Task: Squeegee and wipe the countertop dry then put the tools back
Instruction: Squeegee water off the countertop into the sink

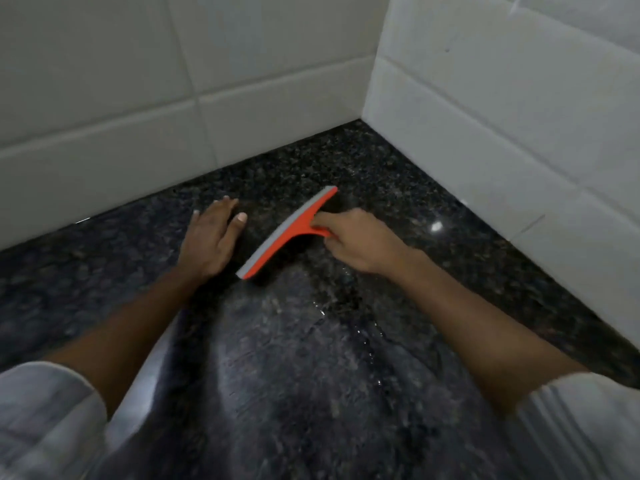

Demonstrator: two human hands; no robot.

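An orange squeegee (291, 232) with a grey rubber blade lies slanted on the dark speckled granite countertop (398, 188), blade edge facing left. My right hand (360, 242) grips its short orange handle from the right. My left hand (211, 233) rests flat on the counter just left of the blade, fingers straight and pointing at the wall. Thin streaks and drops of water (332, 317) glisten on the stone below the squeegee.
White tiled walls meet in a corner behind the counter: one along the back (173, 109), one along the right (519, 116). Both forearms reach in from white sleeves at the bottom corners. No cloth is in view.
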